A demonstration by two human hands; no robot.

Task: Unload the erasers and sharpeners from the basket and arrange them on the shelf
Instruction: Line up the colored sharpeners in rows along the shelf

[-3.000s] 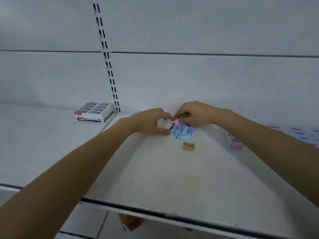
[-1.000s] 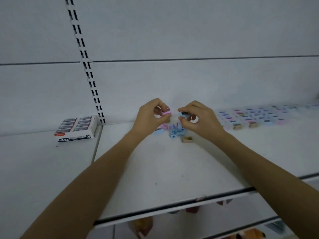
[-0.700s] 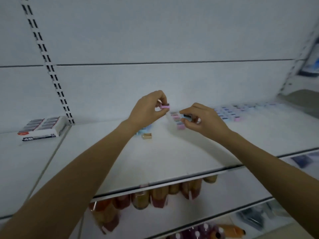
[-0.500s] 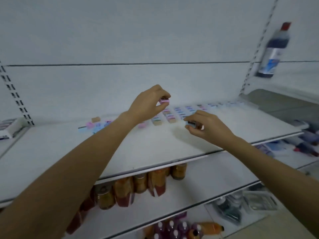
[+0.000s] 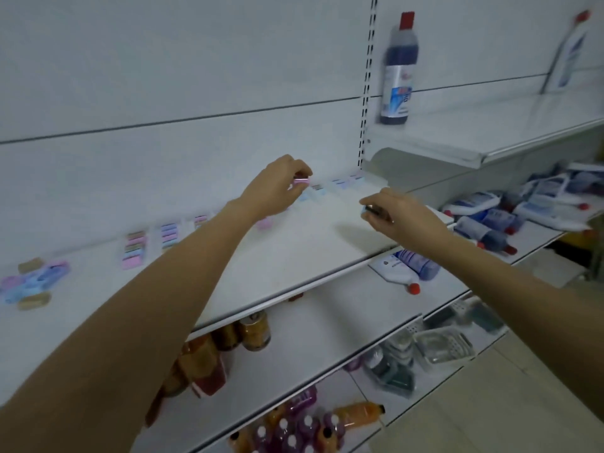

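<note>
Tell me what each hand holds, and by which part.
Left hand pinches a small pink piece top and bottom; right hand pinches a small dark-and-blue piece, grip point hidden.

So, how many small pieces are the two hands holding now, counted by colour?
Pink piece, pinched by the left hand: 1
Dark piece, pinched by the right hand: 1
Total: 2
</note>
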